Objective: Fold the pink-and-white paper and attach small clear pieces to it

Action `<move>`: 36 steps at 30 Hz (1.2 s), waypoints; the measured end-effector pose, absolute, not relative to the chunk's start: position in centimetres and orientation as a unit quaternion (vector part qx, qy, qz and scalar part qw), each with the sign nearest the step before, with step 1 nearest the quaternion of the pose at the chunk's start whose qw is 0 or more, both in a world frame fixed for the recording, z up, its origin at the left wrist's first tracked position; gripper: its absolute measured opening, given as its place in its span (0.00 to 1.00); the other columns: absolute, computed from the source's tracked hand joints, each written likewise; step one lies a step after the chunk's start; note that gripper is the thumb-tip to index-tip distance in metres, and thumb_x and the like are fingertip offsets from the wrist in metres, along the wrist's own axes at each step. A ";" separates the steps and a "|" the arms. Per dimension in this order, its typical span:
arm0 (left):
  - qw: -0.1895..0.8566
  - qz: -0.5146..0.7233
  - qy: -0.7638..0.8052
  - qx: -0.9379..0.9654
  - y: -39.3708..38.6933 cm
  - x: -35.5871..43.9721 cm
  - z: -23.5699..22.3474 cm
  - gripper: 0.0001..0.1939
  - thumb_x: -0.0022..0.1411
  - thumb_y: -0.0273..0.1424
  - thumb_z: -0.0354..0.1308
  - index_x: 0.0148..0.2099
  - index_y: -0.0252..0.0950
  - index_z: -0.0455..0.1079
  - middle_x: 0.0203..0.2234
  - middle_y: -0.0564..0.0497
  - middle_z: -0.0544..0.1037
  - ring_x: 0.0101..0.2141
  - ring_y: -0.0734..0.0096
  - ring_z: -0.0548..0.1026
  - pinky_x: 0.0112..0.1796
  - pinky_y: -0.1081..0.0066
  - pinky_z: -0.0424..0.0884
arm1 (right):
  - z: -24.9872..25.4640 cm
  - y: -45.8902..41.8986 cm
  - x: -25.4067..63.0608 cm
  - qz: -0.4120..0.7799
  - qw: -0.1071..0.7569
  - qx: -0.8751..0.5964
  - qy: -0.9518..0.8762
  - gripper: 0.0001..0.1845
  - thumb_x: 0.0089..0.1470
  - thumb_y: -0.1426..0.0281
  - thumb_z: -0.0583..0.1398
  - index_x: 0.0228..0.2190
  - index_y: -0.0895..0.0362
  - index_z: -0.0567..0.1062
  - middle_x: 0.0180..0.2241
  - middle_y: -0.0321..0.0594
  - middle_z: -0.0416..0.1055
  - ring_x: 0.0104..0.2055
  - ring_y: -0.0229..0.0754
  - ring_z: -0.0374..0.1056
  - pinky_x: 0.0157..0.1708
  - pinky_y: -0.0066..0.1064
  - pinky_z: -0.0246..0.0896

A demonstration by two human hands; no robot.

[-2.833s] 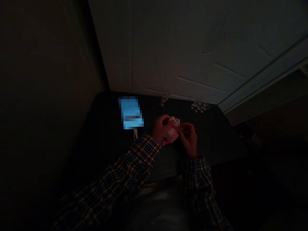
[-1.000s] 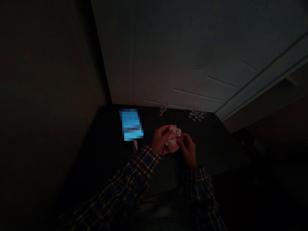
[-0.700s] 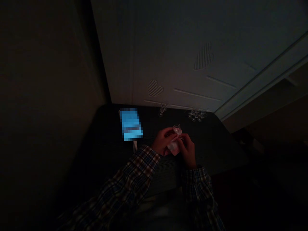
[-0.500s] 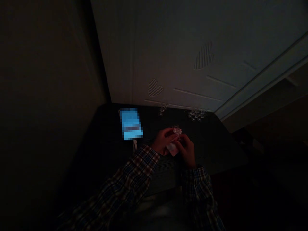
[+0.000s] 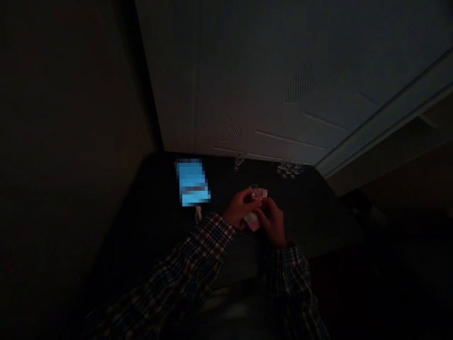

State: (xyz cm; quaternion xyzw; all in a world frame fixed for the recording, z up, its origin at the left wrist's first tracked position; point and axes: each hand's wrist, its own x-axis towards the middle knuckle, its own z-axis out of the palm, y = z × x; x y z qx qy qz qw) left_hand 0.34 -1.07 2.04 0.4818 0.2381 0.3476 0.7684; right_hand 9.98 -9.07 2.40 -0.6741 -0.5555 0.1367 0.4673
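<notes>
Taking the clock from the point where your two hands meet, with 12 o'clock straight away from you, your left hand (image 5: 241, 208) comes in from about 8 o'clock and is pinching the pink cloth (image 5: 252, 222), thumb on the near side and fingers curled beyond it. A small clear glass (image 5: 255, 193) sits in the cloth at those fingertips, its rim pointing away from you toward 12 o'clock; one fold of cloth shows just to its right, and the rest hangs below, between your hands. Your right hand (image 5: 274, 223) comes in from about 5 o'clock, its fingers curled in against the bundle, but it is too dark for you to tell whether they pinch cloth, glass or both. Checked sleeves (image 5: 201, 250) cover both your forearms. Under all this lies the dark worktop (image 5: 311, 212). At 10 o'clock on it, a lit screen (image 5: 193, 184) glows blue, its content blurred into blocks, with a pale strap or cable (image 5: 198, 214) at its near end, about 9 o'clock. Near the back edge you have a few clear glasses (image 5: 239, 160) between 11 and 12 o'clock and a larger cluster of glasses (image 5: 290, 168) at 1 o'clock. Behind them stands a pale panel (image 5: 247, 71) with two ribbed hearts, the smaller between 11 and 12 o'clock, the larger near 1.
</notes>
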 end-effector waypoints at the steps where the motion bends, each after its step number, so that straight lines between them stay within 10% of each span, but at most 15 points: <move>1: 0.764 0.353 0.236 0.485 -1.1 0.4 2.0 0.15 0.44 0.29 0.61 0.37 0.32 0.67 0.28 0.51 0.73 0.29 0.74 0.71 0.29 0.76 0.65 | 2.4 -9.1 10.0 0.137 0.468 -0.675 -0.554 0.11 0.48 0.67 0.57 0.36 0.55 0.67 0.28 0.34 0.69 0.28 0.36 0.66 0.29 0.27 0.60; 19: 0.724 0.358 0.228 0.544 -0.8 0.0 2.4 0.12 0.48 0.31 0.58 0.37 0.32 0.66 0.31 0.50 0.73 0.29 0.72 0.71 0.28 0.75 0.66 | 2.5 -9.2 10.2 0.154 0.490 -0.668 -0.538 0.08 0.52 0.66 0.53 0.35 0.55 0.68 0.31 0.37 0.70 0.32 0.37 0.66 0.32 0.28 0.61; 36: 0.381 0.375 0.247 0.808 -0.6 -0.2 1.6 0.08 0.54 0.31 0.52 0.37 0.36 0.69 0.32 0.51 0.65 0.37 0.69 0.64 0.38 0.69 0.63 | 2.6 -9.1 10.2 0.087 0.532 -0.647 -0.540 0.15 0.51 0.68 0.54 0.43 0.55 0.62 0.42 0.43 0.63 0.41 0.40 0.62 0.39 0.34 0.60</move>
